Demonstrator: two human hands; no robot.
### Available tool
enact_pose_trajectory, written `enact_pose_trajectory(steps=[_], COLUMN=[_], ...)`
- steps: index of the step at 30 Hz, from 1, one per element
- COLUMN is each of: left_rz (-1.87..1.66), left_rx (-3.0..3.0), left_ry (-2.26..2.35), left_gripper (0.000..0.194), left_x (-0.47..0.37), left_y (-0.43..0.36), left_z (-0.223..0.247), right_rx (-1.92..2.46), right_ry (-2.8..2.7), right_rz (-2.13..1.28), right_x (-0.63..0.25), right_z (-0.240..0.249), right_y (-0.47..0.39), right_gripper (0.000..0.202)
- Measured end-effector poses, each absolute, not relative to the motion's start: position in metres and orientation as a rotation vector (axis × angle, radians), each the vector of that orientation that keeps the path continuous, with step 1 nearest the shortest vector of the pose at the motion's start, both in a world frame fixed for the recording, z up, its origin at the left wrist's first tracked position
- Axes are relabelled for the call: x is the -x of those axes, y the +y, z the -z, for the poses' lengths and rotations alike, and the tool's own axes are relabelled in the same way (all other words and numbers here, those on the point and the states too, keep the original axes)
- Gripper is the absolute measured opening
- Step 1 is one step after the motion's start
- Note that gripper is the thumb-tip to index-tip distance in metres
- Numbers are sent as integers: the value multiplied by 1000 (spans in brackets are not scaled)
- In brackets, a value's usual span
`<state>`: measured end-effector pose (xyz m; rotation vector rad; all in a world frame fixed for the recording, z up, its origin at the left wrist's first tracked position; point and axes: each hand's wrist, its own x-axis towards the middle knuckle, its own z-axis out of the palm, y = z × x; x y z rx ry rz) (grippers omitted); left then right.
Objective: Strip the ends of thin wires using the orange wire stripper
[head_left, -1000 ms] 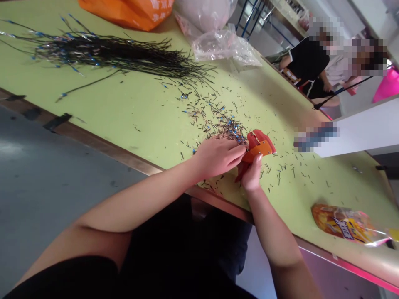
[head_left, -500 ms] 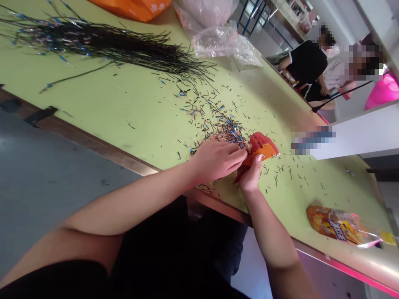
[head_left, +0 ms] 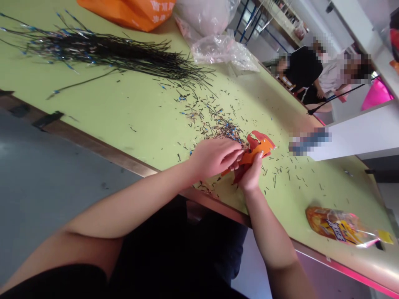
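My right hand (head_left: 250, 174) is wrapped round an orange-and-red wire stripper (head_left: 263, 145), its thumb lying along the tool's side. The stripper's head points up and away from me, and one orange handle shows below. Close against the tool, my left hand (head_left: 215, 155) has its fingers bent together in a pinch; whatever they hold is hidden. Just beyond both hands lies a heap of scraps (head_left: 229, 128), with short black wire ends, blue bits and copper strands. At the far left of the table rests a long bundle of black wires (head_left: 115, 52), with blue bits near one end.
An orange bag (head_left: 131, 12) and a clear plastic bag (head_left: 218, 47) lie at the table's far edge. A drink bottle (head_left: 339, 226) with a yellow cap lies on its side at the right. A white post (head_left: 352, 133) rises beyond the table, where other people sit.
The wire stripper has turned in my right hand, showing more of its orange side and handle. My left hand has shifted slightly left, its fingers more curled. The view has tilted slightly.
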<state>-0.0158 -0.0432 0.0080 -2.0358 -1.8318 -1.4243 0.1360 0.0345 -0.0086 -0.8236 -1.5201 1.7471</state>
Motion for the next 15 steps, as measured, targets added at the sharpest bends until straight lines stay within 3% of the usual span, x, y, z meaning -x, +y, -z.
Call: enact_pose_trajectory(steps=[7,15], left_rz=[1791,1572], left_rx=[1780,1809], left_ry=[-2071,-2133], left_gripper=[31,37], left_x=[30,35], left_y=[-37,-28], left_z=[-14,1], right_rx=[654,509], right_ry=[-1610,-1559], right_rz=[-2192,-2406], right_x=[-140,-141], right_z=[-5,4], right_y=[43,49], right_gripper=[77,76])
